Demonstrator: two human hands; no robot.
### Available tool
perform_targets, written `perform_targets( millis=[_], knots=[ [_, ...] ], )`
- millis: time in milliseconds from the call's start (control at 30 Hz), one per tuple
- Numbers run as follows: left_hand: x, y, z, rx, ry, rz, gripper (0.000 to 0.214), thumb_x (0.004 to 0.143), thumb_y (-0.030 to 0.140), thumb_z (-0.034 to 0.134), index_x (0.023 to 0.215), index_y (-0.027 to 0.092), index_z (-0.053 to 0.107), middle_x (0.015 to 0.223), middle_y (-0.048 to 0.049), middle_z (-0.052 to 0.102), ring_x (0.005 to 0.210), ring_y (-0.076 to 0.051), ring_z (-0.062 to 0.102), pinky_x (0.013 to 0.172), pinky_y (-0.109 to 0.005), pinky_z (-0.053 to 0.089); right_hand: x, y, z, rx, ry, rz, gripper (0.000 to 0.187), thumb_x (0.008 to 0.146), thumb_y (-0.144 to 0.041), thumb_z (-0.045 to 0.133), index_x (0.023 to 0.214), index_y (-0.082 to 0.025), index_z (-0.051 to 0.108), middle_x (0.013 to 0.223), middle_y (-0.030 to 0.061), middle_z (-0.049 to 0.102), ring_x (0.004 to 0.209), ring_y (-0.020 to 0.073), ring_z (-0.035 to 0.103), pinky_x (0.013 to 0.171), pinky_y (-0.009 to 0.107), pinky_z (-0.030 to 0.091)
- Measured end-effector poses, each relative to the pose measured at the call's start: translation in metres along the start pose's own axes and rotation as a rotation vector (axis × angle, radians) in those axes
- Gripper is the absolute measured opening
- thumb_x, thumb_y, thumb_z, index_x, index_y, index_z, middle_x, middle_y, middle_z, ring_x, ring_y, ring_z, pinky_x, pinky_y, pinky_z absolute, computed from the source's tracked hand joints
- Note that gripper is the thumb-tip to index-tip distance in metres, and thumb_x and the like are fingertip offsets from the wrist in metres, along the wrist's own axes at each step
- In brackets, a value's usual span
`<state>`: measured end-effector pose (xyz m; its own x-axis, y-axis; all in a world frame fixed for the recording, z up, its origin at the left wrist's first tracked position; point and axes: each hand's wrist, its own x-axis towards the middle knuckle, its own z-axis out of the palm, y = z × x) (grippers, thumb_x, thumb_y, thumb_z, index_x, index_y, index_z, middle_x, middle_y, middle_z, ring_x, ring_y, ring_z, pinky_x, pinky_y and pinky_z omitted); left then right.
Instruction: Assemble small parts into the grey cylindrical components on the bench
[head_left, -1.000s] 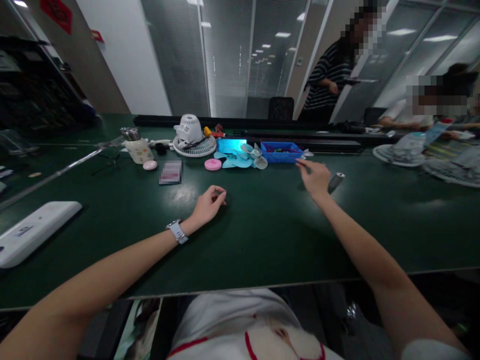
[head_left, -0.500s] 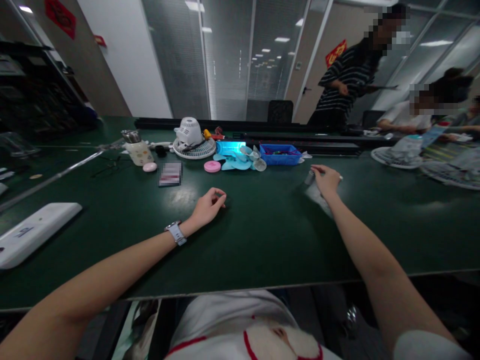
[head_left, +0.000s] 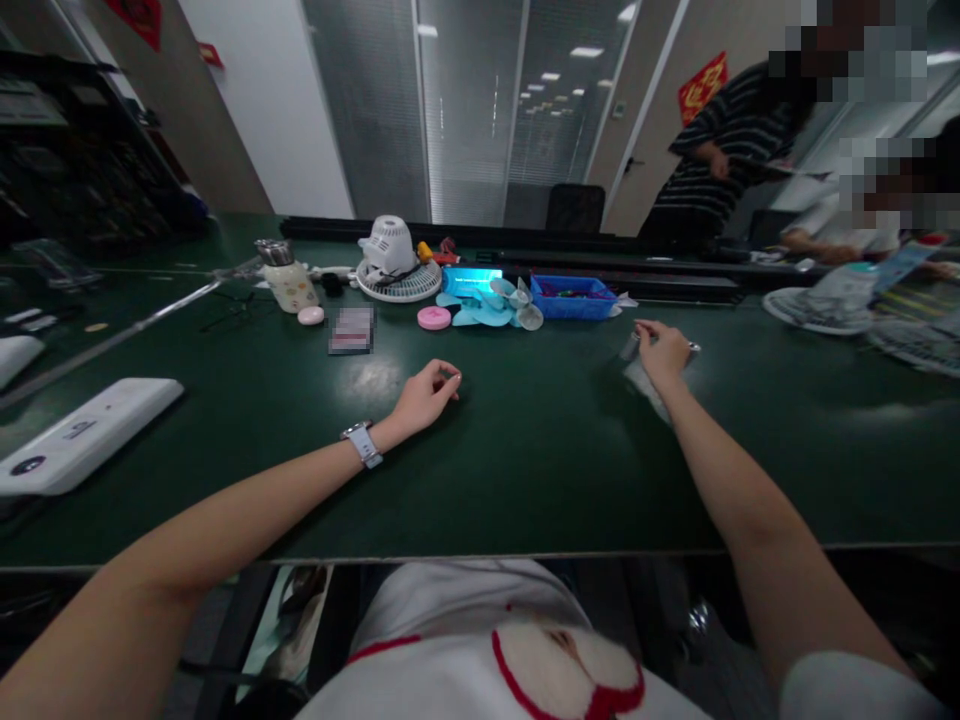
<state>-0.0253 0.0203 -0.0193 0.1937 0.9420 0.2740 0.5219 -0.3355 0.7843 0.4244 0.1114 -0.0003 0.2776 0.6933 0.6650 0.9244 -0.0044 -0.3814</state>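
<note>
My left hand (head_left: 429, 392) rests on the green table (head_left: 510, 460), fingers loosely curled, with a gap to the thumb and nothing visible between them. A watch (head_left: 363, 444) is on that wrist. Farther right, my right hand (head_left: 663, 354) is closed in a pinch. A small shiny metal end (head_left: 694, 347) pokes out at its right side; what it belongs to is hidden by the hand. Beneath the fingers lies a crumpled clear plastic piece (head_left: 646, 388), and a small grey piece (head_left: 630, 346) is at the fingertips.
Along the back stand a white fan part (head_left: 390, 250), light-blue fan blades (head_left: 484, 305), a pink disc (head_left: 434, 318), a blue bin (head_left: 573, 300) and a bottle (head_left: 288, 284). A white case (head_left: 97, 430) lies left. A person in stripes (head_left: 727, 160) stands beyond the table.
The view has shifted, so the table's contents sit slightly higher and farther right. Both hands stay in nearly the same places. More of the metal end shows beside my right hand.
</note>
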Motion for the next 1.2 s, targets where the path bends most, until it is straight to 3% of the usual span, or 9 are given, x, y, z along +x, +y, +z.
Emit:
perform_targets(
  millis=[167, 300, 467, 667, 1000, 1100, 1200],
  knots=[
    [-0.001, 0.0, 0.0, -0.003, 0.002, 0.015, 0.027, 0.092, 0.044, 0.052, 0.105, 0.022, 0.058, 0.075, -0.0007, 0.071, 0.07, -0.018, 0.066, 0.068, -0.03, 0.046, -0.007, 0.005, 0.008, 0.01, -0.005, -0.027, 0.043, 0.09, -0.038, 0.051, 0.124, -0.017, 0.068, 0.113, 0.0154, 0.071, 0.103, 0.0307, 0.065, 0.091, 0.043, 0.047],
    [-0.002, 0.003, -0.001, 0.002, 0.002, 0.011, 0.027, 0.092, 0.044, 0.051, 0.105, 0.022, 0.057, 0.075, -0.0007, 0.071, 0.07, -0.019, 0.067, 0.068, -0.03, 0.046, -0.014, 0.01, 0.018, 0.072, -0.02, 0.09, 0.061, 0.082, -0.045, 0.062, 0.134, -0.015, 0.058, 0.119, 0.016, 0.069, 0.104, 0.0296, 0.065, 0.091, 0.043, 0.049],
    [-0.002, 0.003, 0.0, 0.002, -0.004, 0.015, 0.026, 0.092, 0.045, 0.051, 0.104, 0.023, 0.057, 0.075, -0.0008, 0.071, 0.072, -0.019, 0.067, 0.069, -0.031, 0.046, -0.016, 0.016, 0.024, 0.121, -0.056, 0.207, 0.058, 0.079, -0.049, 0.064, 0.125, -0.014, 0.063, 0.108, 0.0157, 0.073, 0.095, 0.0278, 0.068, 0.088, 0.042, 0.051],
    [0.0, 0.001, -0.001, -0.003, -0.001, 0.017, 0.027, 0.091, 0.046, 0.052, 0.104, 0.023, 0.058, 0.074, -0.0004, 0.071, 0.069, -0.019, 0.066, 0.066, -0.029, 0.045, -0.016, 0.018, 0.025, 0.136, -0.069, 0.228, 0.056, 0.078, -0.049, 0.065, 0.121, -0.014, 0.064, 0.101, 0.0148, 0.073, 0.089, 0.027, 0.068, 0.085, 0.042, 0.052],
    [-0.001, 0.003, -0.001, 0.008, -0.013, 0.019, 0.024, 0.09, 0.041, 0.054, 0.104, 0.022, 0.057, 0.073, 0.0001, 0.071, 0.071, -0.019, 0.067, 0.068, -0.03, 0.046, -0.015, 0.015, 0.02, 0.054, -0.089, 0.26, 0.053, 0.079, -0.051, 0.065, 0.115, -0.013, 0.068, 0.101, 0.0177, 0.074, 0.095, 0.0314, 0.069, 0.086, 0.044, 0.052],
    [-0.002, 0.004, -0.001, 0.008, -0.012, 0.025, 0.024, 0.091, 0.041, 0.053, 0.104, 0.022, 0.058, 0.074, 0.0, 0.07, 0.072, -0.019, 0.067, 0.068, -0.03, 0.046, -0.019, 0.001, 0.015, 0.099, -0.079, 0.234, 0.052, 0.077, -0.052, 0.067, 0.113, -0.015, 0.069, 0.095, 0.0148, 0.075, 0.091, 0.0309, 0.07, 0.083, 0.044, 0.053],
    [-0.005, 0.011, -0.003, 0.019, 0.0, 0.075, 0.025, 0.092, 0.041, 0.052, 0.107, 0.022, 0.06, 0.08, -0.0014, 0.07, 0.073, -0.019, 0.066, 0.068, -0.03, 0.047, -0.036, -0.041, 0.009, 0.268, -0.124, 0.11, 0.052, 0.077, -0.054, 0.068, 0.113, -0.017, 0.068, 0.097, 0.012, 0.075, 0.088, 0.0273, 0.071, 0.082, 0.041, 0.055]
  ],
)
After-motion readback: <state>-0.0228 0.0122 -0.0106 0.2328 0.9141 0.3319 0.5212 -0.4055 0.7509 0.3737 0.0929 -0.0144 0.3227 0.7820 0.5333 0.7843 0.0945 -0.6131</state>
